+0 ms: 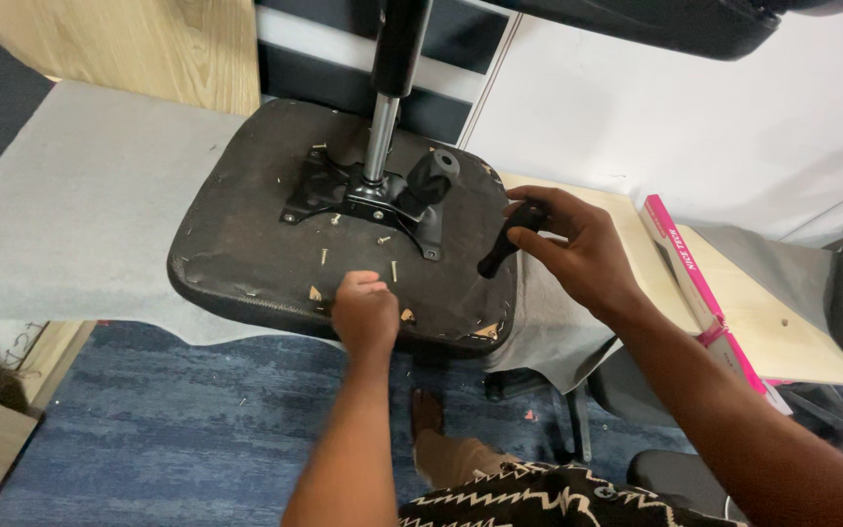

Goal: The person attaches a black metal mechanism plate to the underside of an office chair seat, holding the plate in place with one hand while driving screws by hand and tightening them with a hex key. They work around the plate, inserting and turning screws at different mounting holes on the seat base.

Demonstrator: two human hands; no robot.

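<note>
We have an upturned office chair seat (pixel 246 244) lying on a grey felt sheet (pixel 80 215) across a workbench, its black underside facing up. The metal mounting plate (pixel 343 195) sits bolted near the middle of that underside, with the gas lift column (pixel 382 127) rising straight up from it.

Our right hand (pixel 578 249) is curled closed around a black lever handle (pixel 504 249), gripping its upper end with thumb and fingers. The handle's long axis runs steeply, from the grip down and slightly left towards the front edge of the seat. It hangs over the right side of the seat, just right of the mounting plate and close to the black knob (pixel 431 176) that sticks out from the mechanism. So the plate lies up and to the left of the handle, and the right hand is the nearer of our two to that mechanism.

Our left hand (pixel 363 312) rests knuckles-up on the near edge of the seat, fingers bent inward in a loose fist. We cannot tell whether it pinches anything. Loose screws (pixel 382 239) lie scattered on the underside just above it, between this hand and the plate.

A pink and white box (pixel 685 273) lies on the wooden board to the right, well apart from both hands.
</note>
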